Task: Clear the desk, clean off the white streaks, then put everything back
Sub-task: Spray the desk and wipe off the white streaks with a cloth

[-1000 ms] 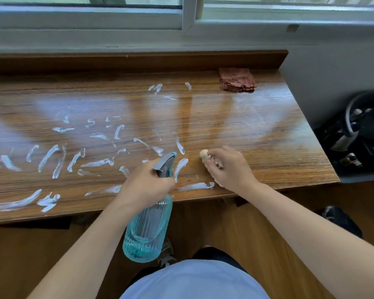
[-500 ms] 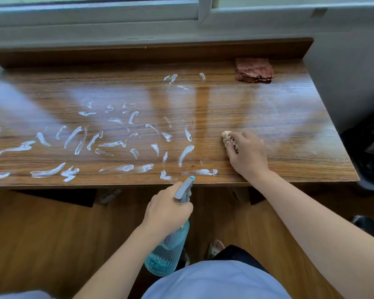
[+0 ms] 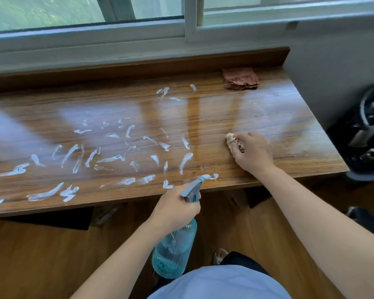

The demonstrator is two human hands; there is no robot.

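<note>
The left hand was clamped round the neck of a blue spray bottle, held below the front edge of the counter with the grey nozzle aimed up toward the near streaks. The right hand had its fingers curled over a small pale cloth, pressing it onto the wood on the right part of the counter. The white streaks lay thick across the middle and left, none of them under the cloth. A folded reddish rag sat at the far right corner, near the window.

The chief risk looked to be a wasted or misplaced spray: with the nozzle so low and just off the edge, a squeeze could have wetted the counter's lip, the floor or the person's own clothes rather than the marks. The small cloth might also have smeared the paste wider instead of lifting it, being little for so many marks. A wet, glossy top could have let the cloth skid.

Compared with a second before, the bottle had dropped from over the front of the counter to below its edge, and the right hand with the cloth had shifted away from the near streaks toward the right. The streaks looked unchanged, and the rag had not moved.
</note>
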